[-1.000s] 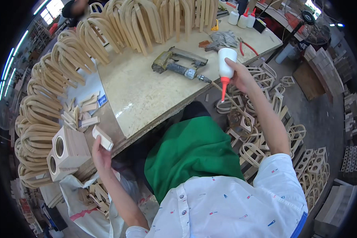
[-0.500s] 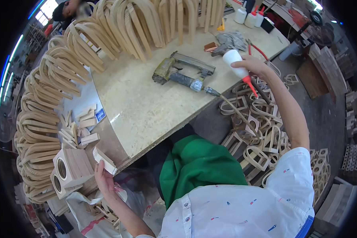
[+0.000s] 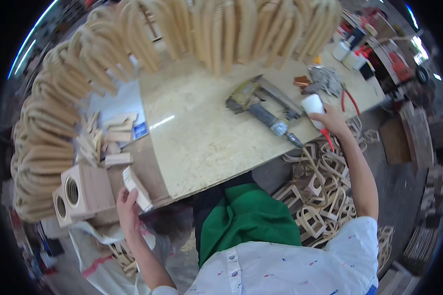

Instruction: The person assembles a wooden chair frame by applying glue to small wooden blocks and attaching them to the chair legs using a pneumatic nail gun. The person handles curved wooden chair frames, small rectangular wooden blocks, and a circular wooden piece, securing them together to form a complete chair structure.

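My left hand [image 3: 128, 209] is closed on a small pale wood block [image 3: 138, 189], tilted at the table's near left edge. Beside it stand square wooden blocks with round holes [image 3: 88, 189]. My right hand [image 3: 331, 119] grips a white squeeze bottle [image 3: 312, 104], its red nozzle [image 3: 327, 140] pointing down past the table's front edge. Left of the bottle, a worn yellow and grey nail gun [image 3: 263, 105] lies on the tabletop, its hose running off the edge.
Bent U-shaped wood strips [image 3: 221, 39] line the far and left sides. Loose wood pieces [image 3: 118, 135] lie on the left. Grey gloves [image 3: 325, 80], red-handled pliers [image 3: 349, 101] and more bottles [image 3: 349, 56] stand or lie at the right. Wooden frames [image 3: 312, 219] heap on the floor.
The whole view has swung, so the table sits further right and lower. My right hand has brought the bottle a little left, nearer the nail gun. My left hand still holds the wood block.
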Demonstrator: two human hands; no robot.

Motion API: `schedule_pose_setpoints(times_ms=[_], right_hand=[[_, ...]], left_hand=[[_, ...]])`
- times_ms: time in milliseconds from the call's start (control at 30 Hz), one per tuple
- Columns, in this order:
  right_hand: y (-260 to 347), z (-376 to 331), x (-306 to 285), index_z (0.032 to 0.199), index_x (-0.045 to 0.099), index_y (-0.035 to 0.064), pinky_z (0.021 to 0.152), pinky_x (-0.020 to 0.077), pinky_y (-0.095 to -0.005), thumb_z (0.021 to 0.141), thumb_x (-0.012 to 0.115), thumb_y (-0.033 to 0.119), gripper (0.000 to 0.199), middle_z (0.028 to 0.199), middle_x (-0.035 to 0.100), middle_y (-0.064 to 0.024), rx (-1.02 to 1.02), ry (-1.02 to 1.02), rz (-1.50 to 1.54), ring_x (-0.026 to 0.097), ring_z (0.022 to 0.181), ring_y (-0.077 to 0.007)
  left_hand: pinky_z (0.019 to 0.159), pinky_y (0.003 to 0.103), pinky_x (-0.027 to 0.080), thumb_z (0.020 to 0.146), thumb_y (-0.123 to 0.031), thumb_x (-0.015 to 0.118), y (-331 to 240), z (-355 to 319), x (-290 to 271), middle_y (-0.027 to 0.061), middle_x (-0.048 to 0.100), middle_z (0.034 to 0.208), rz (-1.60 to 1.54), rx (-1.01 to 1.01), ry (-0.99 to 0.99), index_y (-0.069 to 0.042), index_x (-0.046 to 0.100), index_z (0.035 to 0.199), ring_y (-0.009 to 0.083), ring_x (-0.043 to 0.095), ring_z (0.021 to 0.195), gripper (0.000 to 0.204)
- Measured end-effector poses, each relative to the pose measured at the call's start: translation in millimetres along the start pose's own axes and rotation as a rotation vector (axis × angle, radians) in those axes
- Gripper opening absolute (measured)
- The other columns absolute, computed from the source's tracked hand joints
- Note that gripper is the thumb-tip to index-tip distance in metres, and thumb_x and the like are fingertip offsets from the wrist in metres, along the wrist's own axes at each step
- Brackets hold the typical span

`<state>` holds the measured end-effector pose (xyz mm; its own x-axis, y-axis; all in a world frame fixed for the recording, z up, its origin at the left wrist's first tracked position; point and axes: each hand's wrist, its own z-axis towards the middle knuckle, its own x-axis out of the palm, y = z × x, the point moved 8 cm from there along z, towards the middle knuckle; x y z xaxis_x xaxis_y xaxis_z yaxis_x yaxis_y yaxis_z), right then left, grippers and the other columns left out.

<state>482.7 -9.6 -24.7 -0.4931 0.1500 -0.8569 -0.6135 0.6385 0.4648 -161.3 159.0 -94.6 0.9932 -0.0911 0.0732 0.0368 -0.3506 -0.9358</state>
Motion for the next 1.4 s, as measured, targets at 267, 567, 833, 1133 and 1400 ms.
schedule_pose_setpoints(times_ms=[267,567,833,1133,1400], right_hand=[[5.1,-11.8,5.6,0.118,0.057,-0.0062,0.085,0.0468,-0.0372,0.081,0.069,0.034,0.056,0.103,0.065,-0.0224,-0.189,-0.169,0.101,0.063,0.095,-0.0290],[-3.8,-22.9,0.2,0.128,0.049,-0.0064,0.099,0.0402,-0.0429,0.084,0.067,0.024,0.057,0.124,0.053,-0.0255,-0.335,-0.425,-0.091,0.052,0.114,-0.0379],[118.4,-100.2,24.1,0.117,0.057,-0.0009,0.091,0.0445,-0.0341,0.087,0.063,0.010,0.032,0.110,0.062,-0.0145,-0.517,-0.343,0.349,0.058,0.104,-0.0251],[174.8,-115.1,139.7,0.107,0.061,-0.0016,0.085,0.0480,-0.0389,0.082,0.065,0.004,0.026,0.103,0.063,-0.0177,-0.737,-0.342,0.398,0.060,0.097,-0.0350],[177.4,-116.3,145.0,0.098,0.063,-0.0027,0.078,0.0494,-0.0396,0.080,0.064,-0.001,0.018,0.094,0.063,-0.0178,-0.706,-0.452,0.446,0.060,0.089,-0.0351]], left_hand=[[0.085,0.031,0.049,0.084,-0.020,0.070,-8.7,-4.4,1.6,0.0099,0.063,0.111,0.186,-0.034,0.008,0.002,0.057,0.122,0.0178,0.061,0.097,0.046],[0.078,0.030,0.050,0.085,-0.022,0.069,-24.9,-1.6,12.1,0.0091,0.066,0.103,0.319,-0.041,0.103,0.003,0.059,0.121,0.0157,0.064,0.088,0.045],[0.075,0.030,0.049,0.081,-0.020,0.071,-27.4,-2.9,2.9,0.0090,0.067,0.096,0.649,0.034,0.050,0.004,0.068,0.104,0.0160,0.063,0.084,0.034],[0.073,0.027,0.050,0.086,-0.009,0.064,-86.6,17.5,68.4,0.0050,0.066,0.084,0.632,0.478,0.046,0.002,0.065,0.111,0.0119,0.062,0.080,0.027],[0.076,0.031,0.050,0.081,-0.020,0.071,-107.0,110.9,249.7,0.0127,0.066,0.095,0.754,0.598,0.282,0.002,0.058,0.120,0.0201,0.063,0.086,0.046]])
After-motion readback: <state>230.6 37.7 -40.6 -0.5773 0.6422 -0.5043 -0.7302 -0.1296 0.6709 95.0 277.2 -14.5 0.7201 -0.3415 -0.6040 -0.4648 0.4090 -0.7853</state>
